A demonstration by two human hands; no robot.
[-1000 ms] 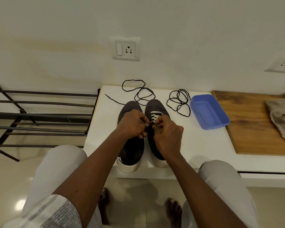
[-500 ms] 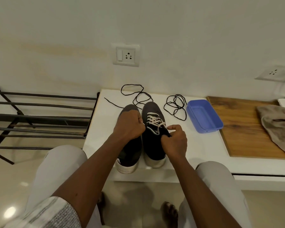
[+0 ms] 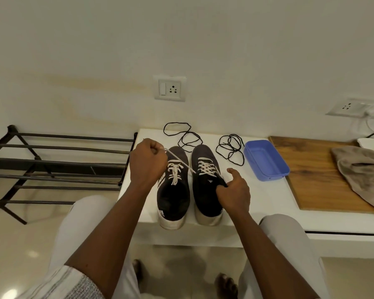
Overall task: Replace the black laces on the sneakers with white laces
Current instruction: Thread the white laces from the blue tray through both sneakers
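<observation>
Lace [image 3: 180,161] — taut, in left hand [image 3: 148,162]

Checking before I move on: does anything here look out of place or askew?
The left sneaker and right sneaker overhang the table's front edge. Two black laces lie loose behind them, outside the blue tray. The left hand holds a white lace taut across the left sneaker.

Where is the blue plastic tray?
Head view, right of centre: the blue plastic tray lies on the white bench between the coiled black lace and the wooden board.
</observation>
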